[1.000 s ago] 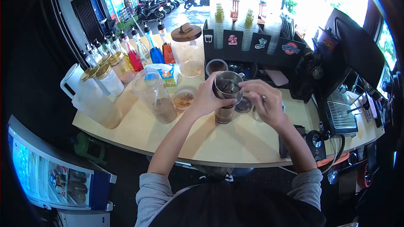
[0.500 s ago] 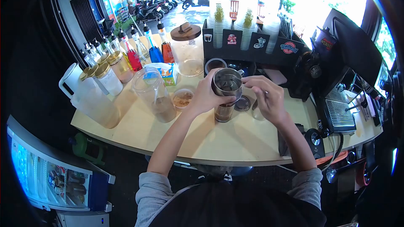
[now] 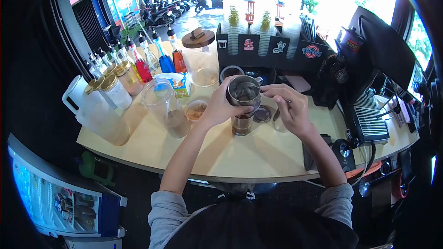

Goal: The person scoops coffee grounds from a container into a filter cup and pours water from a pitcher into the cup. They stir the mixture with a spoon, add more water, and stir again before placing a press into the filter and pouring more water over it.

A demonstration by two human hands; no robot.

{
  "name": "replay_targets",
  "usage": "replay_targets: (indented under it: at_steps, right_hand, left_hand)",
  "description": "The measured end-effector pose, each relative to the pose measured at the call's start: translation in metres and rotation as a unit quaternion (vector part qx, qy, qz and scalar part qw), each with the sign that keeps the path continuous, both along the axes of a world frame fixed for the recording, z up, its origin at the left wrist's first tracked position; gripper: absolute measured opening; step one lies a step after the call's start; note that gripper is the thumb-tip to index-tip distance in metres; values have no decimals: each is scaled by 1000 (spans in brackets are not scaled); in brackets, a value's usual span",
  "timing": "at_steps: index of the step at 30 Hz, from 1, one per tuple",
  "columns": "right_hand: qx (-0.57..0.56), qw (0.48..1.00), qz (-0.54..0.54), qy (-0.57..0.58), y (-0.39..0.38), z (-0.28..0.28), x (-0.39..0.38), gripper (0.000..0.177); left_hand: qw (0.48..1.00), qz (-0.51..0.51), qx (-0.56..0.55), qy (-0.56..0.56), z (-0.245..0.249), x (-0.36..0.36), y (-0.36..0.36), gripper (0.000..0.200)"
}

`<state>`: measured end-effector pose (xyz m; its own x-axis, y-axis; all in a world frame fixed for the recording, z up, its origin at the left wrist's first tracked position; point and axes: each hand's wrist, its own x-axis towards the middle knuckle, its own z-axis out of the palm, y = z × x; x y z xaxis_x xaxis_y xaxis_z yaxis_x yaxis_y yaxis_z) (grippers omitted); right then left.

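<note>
My left hand (image 3: pixel 220 106) is wrapped around a shiny metal cup (image 3: pixel 244 90), its thumb across the near side. The cup sits over a clear glass (image 3: pixel 242 126) with brown liquid inside, overlapping its top in this view. My right hand (image 3: pixel 291 108) is just right of the cup, fingers curled, index finger reaching to the cup's handle. I cannot tell what, if anything, is pinched in it. Behind the hands lies a round dark lid (image 3: pixel 262 114). A small tub of brown bits (image 3: pixel 196 110) stands beside my left wrist.
Left of my hands stand a large clear jar (image 3: pixel 175 122), a frosted pitcher (image 3: pixel 104 120) and several syrup bottles (image 3: pixel 164 60). A wooden-lidded jar (image 3: pixel 203 67) is behind. Stacked cups fill a black organizer (image 3: pixel 293 48); an espresso machine (image 3: pixel 369 120) is at right.
The whole view has shifted slightly, with the counter things appearing a little further left. My hands keep nearly the same pose around the metal cup.
</note>
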<state>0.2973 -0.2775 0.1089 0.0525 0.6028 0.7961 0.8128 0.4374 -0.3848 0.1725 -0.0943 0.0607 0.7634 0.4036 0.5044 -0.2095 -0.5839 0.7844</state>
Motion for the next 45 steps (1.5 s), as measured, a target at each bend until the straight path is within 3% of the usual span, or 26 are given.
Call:
replay_targets:
  at_steps: [22, 23, 28, 32, 36, 38, 42, 44, 45]
  right_hand:
    - [25, 999, 33, -12, 0, 0, 7, 11]
    - [-15, 999, 46, 12, -3, -3, 4, 11]
    - [18, 1000, 23, 11, -1, -3, 5, 12]
    - [-29, 998, 47, 12, -7, -5, -2, 11]
    - [7, 997, 54, 55, -3, -10, 7, 13]
    - [-59, 981, 127, 134, -6, -17, 4, 15]
    - [-22, 968, 148, 203, 0, -10, 10, 19]
    - [-89, 922, 214, 309, -2, -7, 16, 23]
    - [-82, 928, 193, 306, 0, -9, 18, 26]
  left_hand:
    - [998, -63, 5, -4, 9, -1, 0, 83]
    - [998, -62, 5, -4, 11, -2, 0, 83]
    - [997, -81, 17, 0, 13, -2, 0, 83]
    - [997, -72, 17, 8, 15, -4, -2, 83]
    - [995, -98, -8, -4, 11, -4, 0, 83]
    - [994, -106, -15, -11, 11, -3, 1, 82]
    - [994, -108, 21, -2, 14, -6, 0, 84]
    - [994, -106, 27, 13, 16, -8, 0, 86]
    - [994, -105, 32, 18, 16, -9, 0, 86]
